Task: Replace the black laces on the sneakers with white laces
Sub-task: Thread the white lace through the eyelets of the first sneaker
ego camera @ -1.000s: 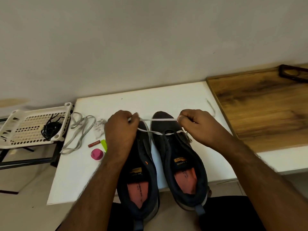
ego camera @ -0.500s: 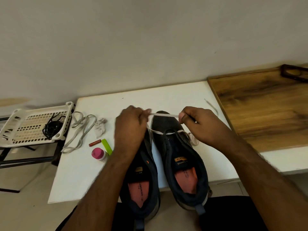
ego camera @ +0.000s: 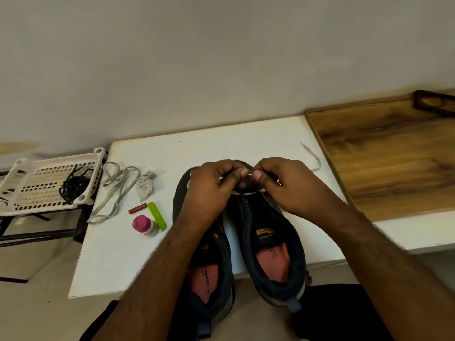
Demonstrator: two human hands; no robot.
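— Pinching what, exactly?
— Both hands pinched the white lace (ego camera: pixel 250 174) at frame centre: left hand (ego camera: pixel 211 187) and right hand (ego camera: pixel 283 184), thumbs nearly touching, over the toe of the right sneaker (ego camera: pixel 270 242).
— And the rest?
— The left sneaker (ego camera: pixel 211 267) stood just beside it on the white board (ego camera: pixel 147 254). Another white lace (ego camera: pixel 115 190) lay at left; black laces (ego camera: pixel 73 187) sat in the basket (ego camera: pixel 29 193), far left.

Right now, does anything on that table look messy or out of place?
A little. Both sneakers hang their heels over the table's near edge. A crumpled tissue lies by the spare white lace, and a pink-capped bottle lies tipped over. Nothing looks spilled or damaged.
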